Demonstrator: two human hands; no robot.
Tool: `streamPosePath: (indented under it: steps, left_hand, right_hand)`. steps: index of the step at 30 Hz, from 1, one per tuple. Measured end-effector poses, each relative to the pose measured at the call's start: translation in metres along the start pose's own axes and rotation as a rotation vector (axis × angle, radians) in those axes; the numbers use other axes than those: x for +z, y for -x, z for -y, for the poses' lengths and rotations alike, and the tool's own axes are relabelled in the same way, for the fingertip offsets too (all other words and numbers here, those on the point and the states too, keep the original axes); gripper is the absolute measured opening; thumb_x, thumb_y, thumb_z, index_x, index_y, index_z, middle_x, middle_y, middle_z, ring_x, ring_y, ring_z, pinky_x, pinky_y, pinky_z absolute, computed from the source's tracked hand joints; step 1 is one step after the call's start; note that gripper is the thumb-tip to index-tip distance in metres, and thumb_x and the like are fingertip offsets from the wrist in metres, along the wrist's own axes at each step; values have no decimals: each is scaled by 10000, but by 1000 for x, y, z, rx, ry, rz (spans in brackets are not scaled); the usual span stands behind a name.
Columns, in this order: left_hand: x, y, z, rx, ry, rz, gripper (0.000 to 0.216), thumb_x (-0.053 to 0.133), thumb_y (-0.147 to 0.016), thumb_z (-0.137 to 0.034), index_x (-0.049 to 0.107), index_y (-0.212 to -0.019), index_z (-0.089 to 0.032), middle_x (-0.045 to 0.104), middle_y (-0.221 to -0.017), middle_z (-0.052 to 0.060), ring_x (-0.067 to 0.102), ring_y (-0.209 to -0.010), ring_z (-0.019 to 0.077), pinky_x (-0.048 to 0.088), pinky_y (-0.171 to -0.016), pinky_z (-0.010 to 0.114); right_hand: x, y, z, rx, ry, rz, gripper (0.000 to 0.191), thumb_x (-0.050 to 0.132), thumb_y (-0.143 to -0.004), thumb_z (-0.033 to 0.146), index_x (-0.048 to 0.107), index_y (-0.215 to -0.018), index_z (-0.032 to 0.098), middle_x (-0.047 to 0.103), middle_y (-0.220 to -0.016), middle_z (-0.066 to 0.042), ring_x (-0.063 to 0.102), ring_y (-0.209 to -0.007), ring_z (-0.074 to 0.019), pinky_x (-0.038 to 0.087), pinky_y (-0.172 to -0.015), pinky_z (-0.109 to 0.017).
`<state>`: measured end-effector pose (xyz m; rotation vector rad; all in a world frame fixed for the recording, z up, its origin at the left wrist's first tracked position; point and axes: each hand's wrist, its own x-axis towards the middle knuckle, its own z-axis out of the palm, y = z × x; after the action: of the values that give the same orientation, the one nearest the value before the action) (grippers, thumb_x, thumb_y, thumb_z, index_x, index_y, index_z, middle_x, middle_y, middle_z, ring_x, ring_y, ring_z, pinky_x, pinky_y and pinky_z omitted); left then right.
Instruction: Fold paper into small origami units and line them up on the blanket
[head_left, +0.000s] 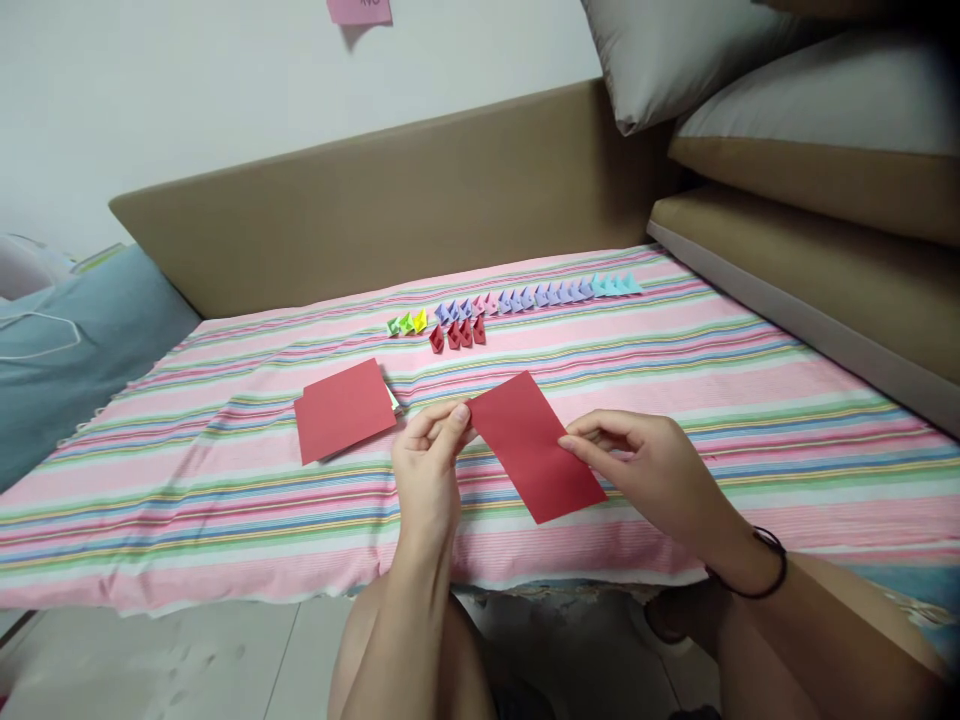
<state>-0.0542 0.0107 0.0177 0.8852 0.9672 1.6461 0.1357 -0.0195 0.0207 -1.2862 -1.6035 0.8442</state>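
Observation:
A red sheet of paper (534, 450) is held tilted above the striped cloth, between both hands. My left hand (431, 445) pinches its upper left corner between thumb and fingers. On the opposite long edge, my right hand (634, 450) grips the sheet with thumb and fingertips; a dark band circles that wrist. Left of my left hand lies a stack of red paper (345, 410), with a pale sheet peeking out at its right side. Farther back stand several small red folded paper pieces (457, 335), and behind them a long row of purple, pink and light blue folded pieces (547, 296).
Green and yellow folded pieces (407, 323) stand at the row's left end. The striped cloth (247, 510) covers the seat, with a brown backrest (390, 200) behind. Stacked cushions (810, 230) rise at the right, and blue fabric (82, 350) lies at the left.

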Motion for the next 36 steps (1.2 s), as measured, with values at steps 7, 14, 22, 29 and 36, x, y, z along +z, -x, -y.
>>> streamPosePath:
  steps: [7,14,22,29,36]
  left_hand:
    - [1,0,0,26,100,-3,113,775,-644,-235,697,-700,-177,676,-640,-28,627,-623,70,496,-615,167]
    - [7,3,4,-184,-5,156,268,753,-671,-307,690,-896,-176,716,-734,19,651,-630,111,508,-643,227]
    - [7,3,16,-205,-160,100,230,738,-680,-330,709,-784,-127,718,-712,50,668,-667,156,520,-674,272]
    - [4,1,13,-53,-314,84,211,722,-690,-327,720,-771,-132,721,-678,58,671,-665,173,511,-641,259]
    - [2,9,11,453,-885,416,153,571,-815,-252,723,-827,-236,730,-784,49,660,-710,187,470,-698,270]
  right_hand:
    - [2,5,5,-247,159,-119,80,596,-835,247,634,-766,230,689,-790,-4,625,-738,-165,473,-680,-279]
    - [12,1,-1,145,-276,-134,188,647,-779,380,656,-736,197,694,-754,-35,655,-723,-194,538,-634,-291]
    - [27,-4,-14,250,-542,-168,285,696,-709,455,646,-770,181,710,-817,-65,672,-819,-222,553,-785,-371]
    - [27,-8,-23,194,-415,-93,303,635,-778,431,629,-924,166,695,-966,-103,664,-907,-236,544,-827,-392]
    - [6,-12,-14,-548,560,-266,330,593,-832,276,590,-1160,237,424,-1419,-114,310,-1339,-335,281,-1069,-570]
